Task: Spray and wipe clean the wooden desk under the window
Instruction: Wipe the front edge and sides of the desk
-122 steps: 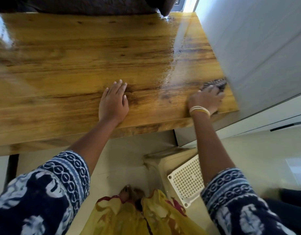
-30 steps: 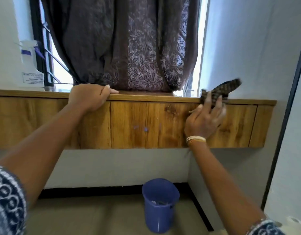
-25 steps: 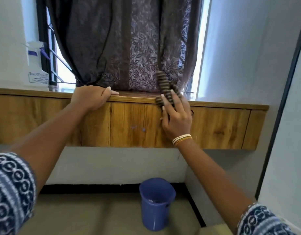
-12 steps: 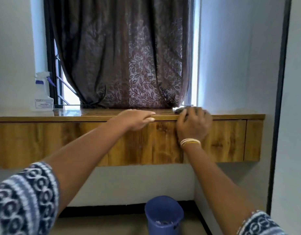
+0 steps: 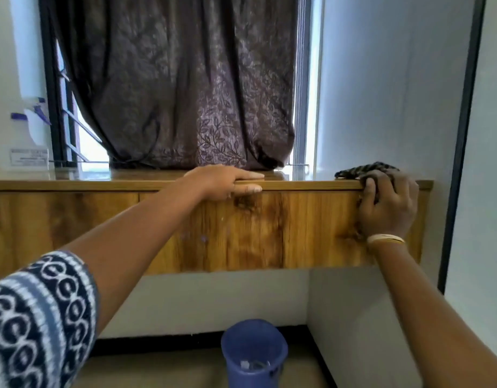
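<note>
The wooden desk (image 5: 297, 231) runs across the view below the window, seen from low in front. My left hand (image 5: 227, 182) rests on its front edge near the middle, fingers straight on top and thumb against the front panel. My right hand (image 5: 386, 204) holds a dark striped cloth (image 5: 359, 171) at the desk's right end, fingers curled over the front edge. Part of the cloth lies on the desktop; the rest is hidden under my fingers. A white spray bottle (image 5: 31, 135) with a blue trigger stands on the desktop at the far left.
A dark patterned curtain (image 5: 180, 88) hangs over the window behind the desk. A blue bin (image 5: 254, 352) stands on the floor below the desk. A white wall (image 5: 387, 93) closes off the right side, with a dark door frame (image 5: 463, 121) beyond it.
My right hand has slid the cloth from the desk's middle to its right end. My left hand has shifted a little right along the front edge. The view moved closer.
</note>
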Available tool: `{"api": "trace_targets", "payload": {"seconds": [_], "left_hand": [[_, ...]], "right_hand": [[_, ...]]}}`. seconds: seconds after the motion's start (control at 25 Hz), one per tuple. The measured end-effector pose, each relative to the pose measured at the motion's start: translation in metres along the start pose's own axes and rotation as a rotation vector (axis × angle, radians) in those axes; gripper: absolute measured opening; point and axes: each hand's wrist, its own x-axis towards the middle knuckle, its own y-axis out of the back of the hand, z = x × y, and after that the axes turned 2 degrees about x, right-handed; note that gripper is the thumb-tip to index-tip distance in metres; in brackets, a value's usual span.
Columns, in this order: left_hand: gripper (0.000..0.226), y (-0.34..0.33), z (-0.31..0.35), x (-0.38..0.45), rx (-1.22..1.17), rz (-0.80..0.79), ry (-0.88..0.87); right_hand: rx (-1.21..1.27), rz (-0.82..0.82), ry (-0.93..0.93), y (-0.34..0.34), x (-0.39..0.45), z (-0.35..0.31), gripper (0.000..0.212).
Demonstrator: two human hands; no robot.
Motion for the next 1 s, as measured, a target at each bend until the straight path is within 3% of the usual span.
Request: {"api": "trace_targets", "payload": {"seconds": [0.08, 0.12, 0.16, 0.24, 0.32, 0.36, 0.4, 0.52, 0.6, 0.84, 0.92, 1.0], "left_hand": [[0.059, 0.003, 0.002, -0.002, -0.024, -0.009, 0.012], [0.058, 0.005, 0.006, -0.003, -0.032, -0.020, 0.003], [0.058, 0.004, 0.006, -0.003, -0.029, -0.035, 0.002], [0.063, 0.002, 0.005, -0.004, -0.004, -0.055, 0.017], [0.069, 0.003, 0.006, -0.004, 0.005, -0.039, 0.047], [0.071, 0.004, 0.005, -0.002, 0.003, -0.035, 0.060], [0.074, 0.004, 0.005, 0.000, -0.001, -0.036, 0.060], [0.095, -0.003, 0.000, 0.003, -0.001, -0.046, 0.029], [0.100, -0.003, -0.003, 0.006, -0.020, -0.038, 0.025], [0.103, -0.003, -0.001, 0.005, -0.026, -0.022, 0.043], [0.097, -0.002, 0.001, 0.003, -0.039, -0.014, 0.042], [0.093, -0.002, -0.001, 0.004, -0.041, -0.023, 0.039]], "right_hand": [[-0.004, 0.053, -0.315, -0.008, -0.012, -0.043, 0.032], [0.019, 0.053, -0.381, -0.008, -0.020, -0.070, 0.033], [0.052, 0.004, -0.308, -0.008, -0.032, -0.096, 0.034], [0.134, -0.163, 0.127, -0.008, -0.062, -0.116, 0.037], [0.142, -0.230, 0.465, -0.003, -0.053, -0.092, 0.038], [0.119, -0.214, 0.508, -0.001, -0.046, -0.073, 0.037], [0.060, -0.181, 0.449, -0.001, -0.044, -0.052, 0.037], [-0.103, -0.042, -0.075, -0.001, -0.041, 0.008, 0.041], [-0.106, 0.006, -0.320, 0.002, -0.041, 0.027, 0.044], [-0.178, -0.102, -0.656, 0.019, -0.092, 0.004, 0.048], [-0.139, -0.148, -0.657, 0.021, -0.072, 0.003, 0.050], [-0.119, -0.150, -0.546, 0.018, -0.042, 0.003, 0.050]]}}
